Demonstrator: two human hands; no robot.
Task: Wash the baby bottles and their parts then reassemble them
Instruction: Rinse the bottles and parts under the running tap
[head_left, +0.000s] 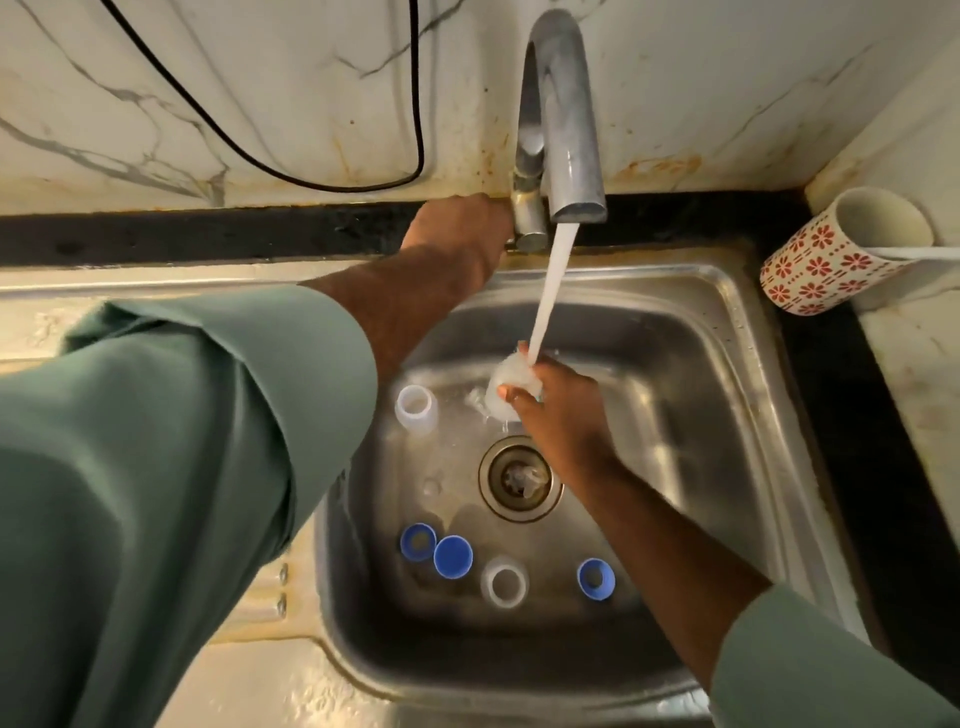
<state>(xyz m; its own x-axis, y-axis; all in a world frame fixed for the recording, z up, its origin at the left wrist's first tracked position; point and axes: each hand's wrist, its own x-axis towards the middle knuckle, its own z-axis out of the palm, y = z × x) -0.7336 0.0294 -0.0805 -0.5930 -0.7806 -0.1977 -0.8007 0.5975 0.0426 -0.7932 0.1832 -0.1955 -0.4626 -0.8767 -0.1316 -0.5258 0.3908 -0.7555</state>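
right hand (558, 410) pinches a clear bottle part (506, 387) under the stream at the sink's (727, 322) far middle; left hand (460, 234) on the tap (530, 218), grip hidden; remaining pieces lie nearer, below it.

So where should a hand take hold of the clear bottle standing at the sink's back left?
Grip the clear bottle round its side wall, from above. It stands upright, open mouth up, apart from other parts, so fingers can likely close round it. It looks wet, so hold firmly.
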